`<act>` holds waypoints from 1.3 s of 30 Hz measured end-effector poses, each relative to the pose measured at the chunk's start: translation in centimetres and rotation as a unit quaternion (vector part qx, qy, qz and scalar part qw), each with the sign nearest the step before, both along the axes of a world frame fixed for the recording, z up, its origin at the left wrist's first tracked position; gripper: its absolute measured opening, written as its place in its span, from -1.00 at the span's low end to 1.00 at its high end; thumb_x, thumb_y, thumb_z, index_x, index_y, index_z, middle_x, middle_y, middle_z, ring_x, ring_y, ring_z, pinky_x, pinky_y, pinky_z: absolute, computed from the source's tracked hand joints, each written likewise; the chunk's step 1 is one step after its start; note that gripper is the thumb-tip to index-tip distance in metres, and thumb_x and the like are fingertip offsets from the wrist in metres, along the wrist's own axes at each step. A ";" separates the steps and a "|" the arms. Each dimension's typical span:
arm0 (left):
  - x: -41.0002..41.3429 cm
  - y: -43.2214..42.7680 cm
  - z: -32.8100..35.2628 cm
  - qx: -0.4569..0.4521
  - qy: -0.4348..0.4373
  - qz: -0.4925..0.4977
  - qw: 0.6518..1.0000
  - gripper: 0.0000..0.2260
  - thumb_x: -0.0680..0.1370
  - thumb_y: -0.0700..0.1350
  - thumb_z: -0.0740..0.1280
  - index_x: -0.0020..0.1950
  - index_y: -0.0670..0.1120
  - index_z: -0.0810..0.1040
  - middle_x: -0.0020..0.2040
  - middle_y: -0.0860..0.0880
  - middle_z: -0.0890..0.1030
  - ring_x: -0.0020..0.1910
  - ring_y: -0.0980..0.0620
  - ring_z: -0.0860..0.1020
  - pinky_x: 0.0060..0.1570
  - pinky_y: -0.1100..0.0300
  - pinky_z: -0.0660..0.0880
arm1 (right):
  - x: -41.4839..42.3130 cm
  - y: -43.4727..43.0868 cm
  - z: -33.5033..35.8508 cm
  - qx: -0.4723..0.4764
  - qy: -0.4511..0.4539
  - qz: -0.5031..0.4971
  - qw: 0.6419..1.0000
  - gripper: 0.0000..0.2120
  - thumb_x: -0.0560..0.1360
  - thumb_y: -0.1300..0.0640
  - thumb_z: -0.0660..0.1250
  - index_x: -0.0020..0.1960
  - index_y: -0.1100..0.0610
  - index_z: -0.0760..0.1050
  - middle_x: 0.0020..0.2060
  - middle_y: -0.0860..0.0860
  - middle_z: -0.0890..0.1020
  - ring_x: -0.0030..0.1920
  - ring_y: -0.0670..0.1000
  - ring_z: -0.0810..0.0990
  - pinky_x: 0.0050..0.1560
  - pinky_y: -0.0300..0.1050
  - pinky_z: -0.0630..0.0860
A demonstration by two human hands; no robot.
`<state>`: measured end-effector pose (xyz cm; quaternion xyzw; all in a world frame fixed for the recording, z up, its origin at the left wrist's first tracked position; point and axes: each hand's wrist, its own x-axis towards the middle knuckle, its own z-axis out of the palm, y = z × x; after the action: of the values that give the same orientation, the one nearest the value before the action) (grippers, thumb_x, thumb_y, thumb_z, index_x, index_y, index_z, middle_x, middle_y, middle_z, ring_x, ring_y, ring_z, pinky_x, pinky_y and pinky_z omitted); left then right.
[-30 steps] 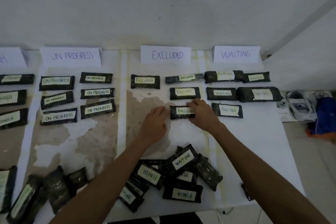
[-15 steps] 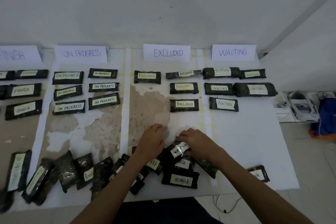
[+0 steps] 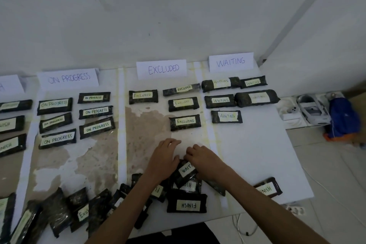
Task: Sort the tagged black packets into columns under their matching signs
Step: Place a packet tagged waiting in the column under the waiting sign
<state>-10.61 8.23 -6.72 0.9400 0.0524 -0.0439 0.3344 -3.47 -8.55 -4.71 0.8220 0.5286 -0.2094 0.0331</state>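
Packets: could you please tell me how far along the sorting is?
Done: six packets lie under ON PROGRESS, four under EXCLUDED, five under WAITING. In hand: the right hand grips a WAITING packet, left hand beside it. Left: the pile along the near edge, including FINISH packets.

The right hand curls its fingers over the far end of a packet tagged WAITING atop the near pile; the left hand rests against its left side; farther off, sorted packets lie in columns under the ON PROGRESS sign, EXCLUDED sign and WAITING sign.
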 end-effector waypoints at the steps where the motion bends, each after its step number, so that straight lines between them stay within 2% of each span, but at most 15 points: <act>1: 0.4 -0.3 0.2 -0.002 -0.010 0.002 1.000 -0.60 0.48 -0.18 0.28 0.33 -0.11 0.40 0.26 -0.10 0.45 0.22 -0.07 0.39 0.20 0.06 0.41 | 0.4 -0.8 0.5 0.019 -0.006 -0.028 0.999 -0.49 0.09 0.14 0.56 0.03 0.14 0.55 -0.09 0.08 0.56 -0.13 0.10 0.53 -0.25 -0.08 0.49; 4: 2.1 -1.8 0.8 -0.007 -0.030 -0.011 0.999 -0.60 0.49 -0.16 0.27 0.33 -0.10 0.40 0.26 -0.09 0.44 0.23 -0.06 0.38 0.21 0.05 0.40 | 2.3 -4.3 1.7 0.053 0.002 -0.113 0.992 -0.46 0.09 0.21 0.56 0.05 0.16 0.54 -0.06 0.09 0.56 -0.12 0.09 0.54 -0.28 -0.08 0.52; 9: 5.8 -5.6 1.6 -0.021 -0.037 -0.068 0.997 -0.58 0.49 -0.13 0.24 0.35 -0.10 0.38 0.30 -0.11 0.43 0.31 -0.07 0.34 0.26 0.04 0.37 | 6.3 -11.2 3.3 0.043 -0.010 -0.242 0.969 -0.49 0.33 0.24 0.41 0.27 0.14 0.41 0.16 0.09 0.45 0.11 0.11 0.43 -0.11 0.00 0.54; 15: 10.0 -10.7 0.5 -0.014 -0.038 -0.137 0.990 -0.57 0.47 -0.17 0.22 0.35 -0.10 0.39 0.28 -0.08 0.45 0.25 -0.06 0.39 0.19 0.06 0.40 | 11.8 -17.2 3.4 0.021 -0.021 -0.355 0.934 -0.48 0.38 0.23 0.40 0.31 0.16 0.38 0.21 0.12 0.41 0.17 0.12 0.40 -0.03 0.03 0.54; 21: 12.5 -14.9 -1.3 0.004 -0.021 -0.187 0.982 -0.54 0.46 -0.18 0.24 0.37 -0.12 0.37 0.34 -0.10 0.42 0.29 -0.10 0.37 0.22 0.03 0.39 | 16.8 -18.9 1.3 0.022 -0.026 -0.382 0.924 -0.49 0.40 0.20 0.40 0.32 0.15 0.36 0.20 0.13 0.42 0.20 0.12 0.40 0.08 0.06 0.49; 26: 13.5 -17.1 -2.8 0.053 -0.014 -0.226 0.973 -0.50 0.48 -0.13 0.23 0.42 -0.14 0.30 0.43 -0.14 0.32 0.37 -0.13 0.32 0.24 0.00 0.37 | 18.7 -18.9 -1.3 0.018 -0.003 -0.364 0.931 -0.51 0.39 0.22 0.41 0.30 0.16 0.40 0.18 0.14 0.42 0.14 0.13 0.43 0.02 0.02 0.50; 29: 13.7 -17.5 -3.6 0.082 -0.007 -0.243 0.967 -0.52 0.46 -0.14 0.26 0.38 -0.16 0.35 0.40 -0.16 0.36 0.33 -0.16 0.37 0.19 -0.03 0.43 | 18.9 -19.2 -2.4 0.019 -0.004 -0.354 0.935 -0.49 0.39 0.21 0.40 0.31 0.15 0.39 0.18 0.16 0.41 0.11 0.15 0.44 0.05 0.05 0.49; 32: 13.7 -17.5 -3.8 0.095 -0.008 -0.246 0.965 -0.54 0.43 -0.13 0.27 0.33 -0.18 0.41 0.36 -0.17 0.41 0.28 -0.18 0.42 0.11 -0.03 0.46 | 18.2 -19.7 -2.4 0.042 -0.028 -0.345 0.937 -0.41 0.38 0.21 0.41 0.38 0.15 0.33 0.26 0.19 0.39 0.18 0.18 0.42 0.12 0.04 0.45; 35: 13.1 -17.5 -3.2 0.075 0.007 -0.252 0.965 -0.55 0.47 -0.15 0.24 0.36 -0.17 0.37 0.39 -0.16 0.36 0.33 -0.16 0.35 0.20 -0.02 0.38 | 16.1 -20.1 -1.6 0.091 -0.043 -0.366 0.925 -0.35 0.31 0.22 0.47 0.37 0.18 0.35 0.30 0.24 0.38 0.23 0.24 0.41 0.15 0.10 0.42; 39: 10.5 -17.7 -2.4 0.049 0.010 -0.265 0.963 -0.58 0.45 -0.17 0.23 0.31 -0.17 0.43 0.32 -0.16 0.44 0.27 -0.16 0.41 0.15 0.01 0.40 | 10.1 -20.4 -0.8 0.149 -0.014 -0.414 0.898 -0.50 0.32 0.24 0.45 0.25 0.18 0.48 0.23 0.21 0.46 0.15 0.24 0.46 0.05 0.05 0.43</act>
<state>-0.10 -9.43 -9.15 0.9348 -0.1936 -0.1377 0.2642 6.68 -29.00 -5.53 0.9647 0.1647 -0.1116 -0.1723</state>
